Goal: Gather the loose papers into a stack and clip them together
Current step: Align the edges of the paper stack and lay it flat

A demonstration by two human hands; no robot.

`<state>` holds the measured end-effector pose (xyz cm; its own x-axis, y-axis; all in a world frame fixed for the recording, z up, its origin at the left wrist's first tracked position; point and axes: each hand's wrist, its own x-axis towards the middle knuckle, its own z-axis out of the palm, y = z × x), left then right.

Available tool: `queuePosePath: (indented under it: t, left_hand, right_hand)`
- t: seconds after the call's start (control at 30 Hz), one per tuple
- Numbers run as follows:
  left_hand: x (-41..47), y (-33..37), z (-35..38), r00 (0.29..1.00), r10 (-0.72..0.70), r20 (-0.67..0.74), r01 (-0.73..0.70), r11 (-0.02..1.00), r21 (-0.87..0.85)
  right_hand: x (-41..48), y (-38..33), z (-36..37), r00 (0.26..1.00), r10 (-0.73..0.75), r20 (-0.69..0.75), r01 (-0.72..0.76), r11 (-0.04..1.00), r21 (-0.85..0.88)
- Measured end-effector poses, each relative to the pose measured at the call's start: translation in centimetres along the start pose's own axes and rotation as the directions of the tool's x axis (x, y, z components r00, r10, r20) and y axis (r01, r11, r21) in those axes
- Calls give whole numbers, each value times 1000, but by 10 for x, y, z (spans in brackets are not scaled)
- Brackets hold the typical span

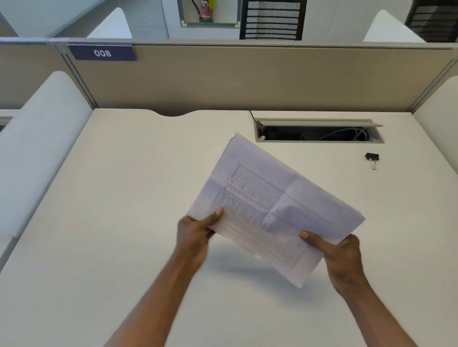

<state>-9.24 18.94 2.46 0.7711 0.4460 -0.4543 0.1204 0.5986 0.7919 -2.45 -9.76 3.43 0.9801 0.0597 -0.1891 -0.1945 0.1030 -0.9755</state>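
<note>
A stack of white papers (267, 197) with a printed grid table on top is held tilted above the cream desk (118, 235), its shadow falling on the surface below. My left hand (195, 234) grips the stack's near-left edge, thumb on top. At the near-right edge my right hand (339, 252) pinches it, thumb on the top sheet. A black binder clip (371, 158) with silver handles lies on the desk to the far right, apart from both hands.
An open cable tray slot (320, 134) with wires is cut into the desk behind the papers. A beige partition (243, 77) marked 008 closes the back, and white side dividers (31, 160) flank the desk.
</note>
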Motion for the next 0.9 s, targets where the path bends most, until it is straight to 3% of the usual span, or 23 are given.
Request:
queuePosePath:
  t: [0.07,0.17,0.3,0.43,0.7,0.9]
  left_hand:
    - [11,30,-14,986,95,134,-118,977,178]
    - [23,60,-20,948,78,309,-213,875,434]
    - [34,66,-6,935,115,335,-319,684,656]
    - [42,42,-4,961,173,215,-271,738,618]
    - [40,-24,-18,993,111,37,-113,825,553]
    - [40,-25,-16,992,123,25,-117,841,528]
  right_hand:
    - [8,-7,-11,999,-28,18,29,998,-56]
    - [16,-11,-13,998,-60,21,63,987,-149]
    - [24,-9,1,997,-80,7,79,964,-254]
    - [31,0,3,996,-81,-42,68,962,-263]
    - [25,21,12,998,46,-47,-56,967,-247]
    - [24,26,12,995,35,-98,-54,980,-192]
